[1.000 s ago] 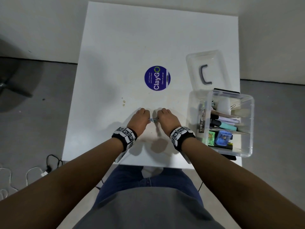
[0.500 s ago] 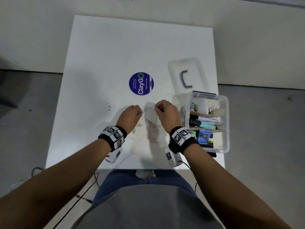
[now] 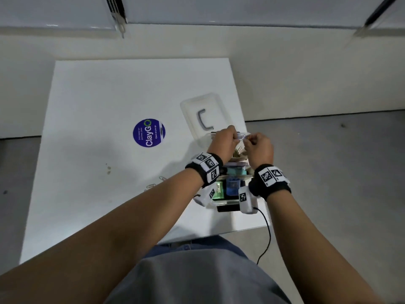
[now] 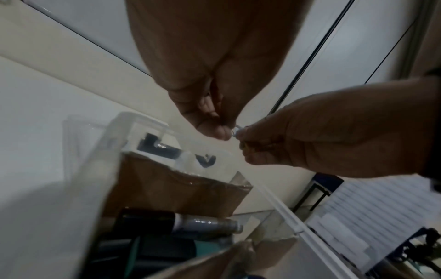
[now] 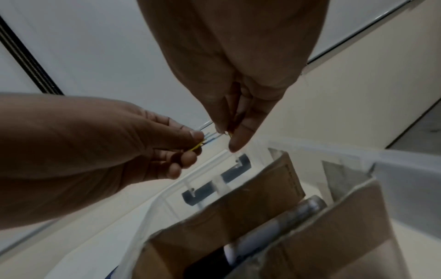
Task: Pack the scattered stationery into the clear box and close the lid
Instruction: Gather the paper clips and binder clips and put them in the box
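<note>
Far left of the white table (image 3: pixel 92 102): bare top, then the round blue sticker (image 3: pixel 149 133). Nearer the front edge, a few loose paper clips (image 3: pixel 156 182) lie on the surface beside the left forearm, not yet packed.

Centre-right: the lid (image 3: pixel 203 115) lies flat on the table, handle up, just behind the clear box (image 3: pixel 221 201), apart from it.

Left hand (image 3: pixel 221 142) is raised over the far end of the box, fingers curled, thumb and forefinger pinching a small bunch of paper clips (image 5: pixel 203 141); yellow and blue wire shows at the fingertips in the right wrist view.

Right hand (image 3: pixel 259 150), just beside it, pinches clips too (image 5: pixel 225 133); the two bunches nearly meet. How many each hand holds I cannot tell, the wrist views being blurred.

Below: cardboard dividers (image 5: pixel 243 190) split the box, with markers (image 4: pixel 205 223) already in one slot.

Risks, as judged: clips released from this height may bounce off a divider edge or the rim and land outside; a clip may snag between fingers; the table clips could be forgotten before the lid goes on.
</note>
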The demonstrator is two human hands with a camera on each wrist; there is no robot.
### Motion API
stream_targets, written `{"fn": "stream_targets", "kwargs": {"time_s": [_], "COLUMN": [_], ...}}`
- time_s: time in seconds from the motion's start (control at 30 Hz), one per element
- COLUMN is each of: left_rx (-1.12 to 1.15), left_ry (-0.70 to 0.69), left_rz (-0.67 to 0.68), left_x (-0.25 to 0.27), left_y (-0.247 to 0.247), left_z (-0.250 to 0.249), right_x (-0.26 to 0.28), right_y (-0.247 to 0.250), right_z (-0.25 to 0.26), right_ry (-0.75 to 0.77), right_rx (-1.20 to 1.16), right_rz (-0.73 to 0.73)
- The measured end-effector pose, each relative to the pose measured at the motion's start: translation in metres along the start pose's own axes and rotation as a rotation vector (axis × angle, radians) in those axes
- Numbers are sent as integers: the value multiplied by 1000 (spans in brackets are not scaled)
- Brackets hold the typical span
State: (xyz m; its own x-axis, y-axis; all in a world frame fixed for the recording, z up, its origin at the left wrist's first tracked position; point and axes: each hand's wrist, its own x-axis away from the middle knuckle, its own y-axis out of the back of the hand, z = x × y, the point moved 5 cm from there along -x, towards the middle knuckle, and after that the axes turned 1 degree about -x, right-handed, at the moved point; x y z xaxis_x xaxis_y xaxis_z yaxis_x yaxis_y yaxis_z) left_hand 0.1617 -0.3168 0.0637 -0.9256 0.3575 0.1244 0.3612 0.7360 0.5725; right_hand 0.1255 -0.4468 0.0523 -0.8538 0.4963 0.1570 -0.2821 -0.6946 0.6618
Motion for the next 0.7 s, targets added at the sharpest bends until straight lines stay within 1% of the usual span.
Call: {"fn": "stream_targets", "kwargs": {"time_s": [0.1,0.17,0.2,0.27,0.33,0.4,0.47,0.53,0.6,0.67,0.7], "left_rx": [-170,-213,-218,-197,-131,-90,-99,-153,-286,-407,-446], "left_ry": [-11,-12,-10,5,25,61,126,211,346,501,557], "left_rz": [79,77,59,12,-57,-134,-177,-167,-107,-10,43], "left_x": [-12,-16,-16,-13,-7,3,19,42,70,100,114], "left_y": [-20,-19,-14,5,29,53,75,92,103,108,107], "left_z": [-3,-1,1,8,24,52,87,125,165,203,217], "right_x": [-14,-17,-16,-11,3,24,48,75,99,119,125], "right_y": [-3,-3,-2,-3,-10,-30,-60,-97,-138,-174,-188], "right_z": [-7,-5,-3,5,22,43,65,82,82,66,54], "right_ry": [-16,-15,1,77,174,234,296,348,348,294,270], "right_rx": [117,214,246,259,196,122,80,86,176,344,427], "right_rz": [118,180,188,155,124,156,246,387,562,732,785]}}
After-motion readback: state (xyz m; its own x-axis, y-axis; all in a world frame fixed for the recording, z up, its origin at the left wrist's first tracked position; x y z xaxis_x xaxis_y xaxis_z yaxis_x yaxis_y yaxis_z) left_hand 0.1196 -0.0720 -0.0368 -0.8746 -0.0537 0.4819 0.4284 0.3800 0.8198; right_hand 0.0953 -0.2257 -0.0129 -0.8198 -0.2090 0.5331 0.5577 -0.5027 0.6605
